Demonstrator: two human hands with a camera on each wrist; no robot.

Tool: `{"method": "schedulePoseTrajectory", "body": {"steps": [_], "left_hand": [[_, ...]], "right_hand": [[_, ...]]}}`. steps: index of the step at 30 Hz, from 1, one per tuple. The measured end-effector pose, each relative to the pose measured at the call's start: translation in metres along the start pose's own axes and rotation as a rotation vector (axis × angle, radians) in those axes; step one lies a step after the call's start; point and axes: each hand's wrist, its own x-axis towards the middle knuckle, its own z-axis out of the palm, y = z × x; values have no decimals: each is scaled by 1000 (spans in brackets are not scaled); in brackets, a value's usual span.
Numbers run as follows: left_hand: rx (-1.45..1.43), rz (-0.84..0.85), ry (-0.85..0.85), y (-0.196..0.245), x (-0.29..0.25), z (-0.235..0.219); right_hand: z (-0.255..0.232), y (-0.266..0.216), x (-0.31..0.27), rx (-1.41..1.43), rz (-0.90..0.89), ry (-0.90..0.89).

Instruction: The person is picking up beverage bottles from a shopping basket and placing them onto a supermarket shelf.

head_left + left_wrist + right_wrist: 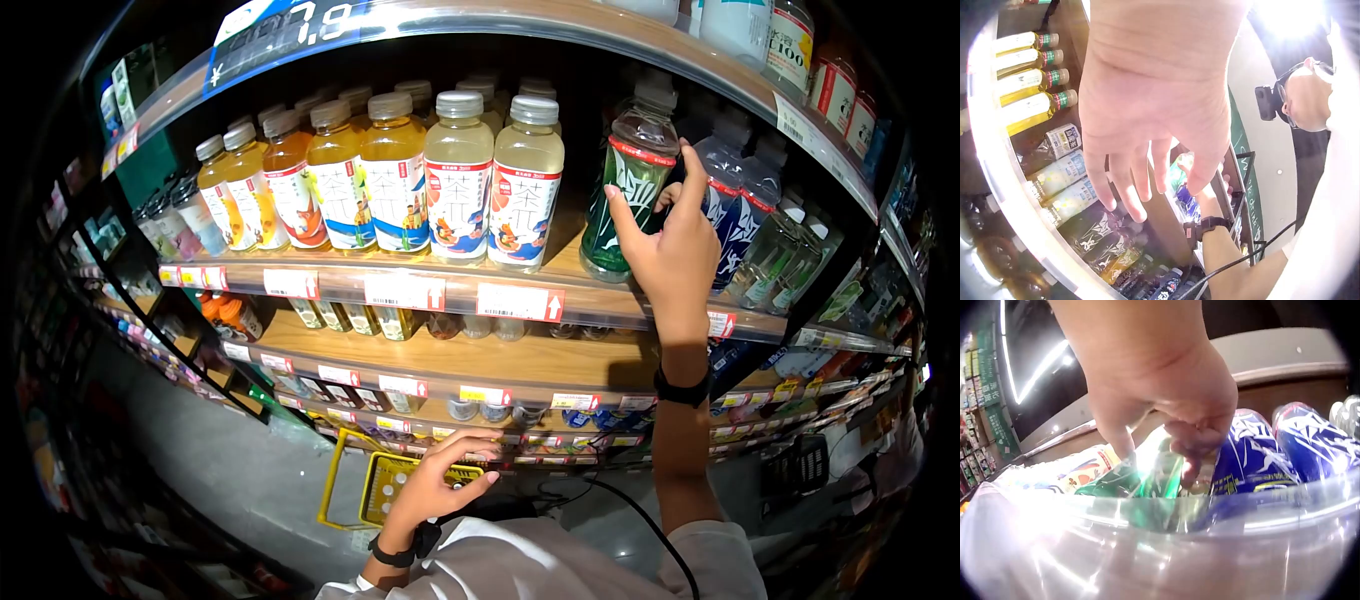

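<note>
At the shelf [567, 245], right hand [680, 240] curled round green bottle [628, 180], fingertips partly hidden; left hand [432, 485] loose, empty.

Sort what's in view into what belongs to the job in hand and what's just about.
Job in hand:
Green bottle
Right hand, gripping it

Just about:
White-labelled bottles
Blue-labelled bottles
Yellow basket, apparently untouched
Left hand, holding nothing

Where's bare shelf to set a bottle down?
Narrow gap: wood between the rightmost pale tea bottle and the green bottle in the right hand. Roomier: the shelf below, between its bottles and front price tags. Crowded: packed tea bottles on the left, blue bottles beside the hand.
</note>
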Motion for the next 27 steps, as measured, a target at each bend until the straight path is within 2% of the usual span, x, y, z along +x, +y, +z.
{"method": "schedulePoseTrajectory", "body": {"steps": [3, 7, 8, 9, 11, 17, 19, 21, 24, 27], "left_hand": [[17, -68, 15, 3, -3, 0], [20, -50, 17, -13, -9, 1], [19, -52, 21, -14, -10, 1], [17, -52, 17, -15, -11, 1], [71, -58, -13, -15, -14, -1], [68, -123, -55, -18, -18, 2], [64, -129, -60, -18, -20, 4], [136, -173, -99, -20, -22, 4], [124, -175, -95, -19, -21, 7], [122, -177, -115, -19, -21, 9]], "right_hand": [[-1, -3, -5, 3, 35, 8], [1, -2, -9, -55, -42, 50], [-2, -3, -9, -85, 35, -16], [-2, -1, -9, -89, 37, -16], [-1, 7, -9, -146, 0, 58], [-6, 12, -16, -59, 115, -55], [-11, 15, -16, 13, 53, 7], [-19, 14, -11, 92, 245, 115], [-23, 32, -1, -164, 88, 254], [-19, 38, -2, -240, 66, 240]]}}
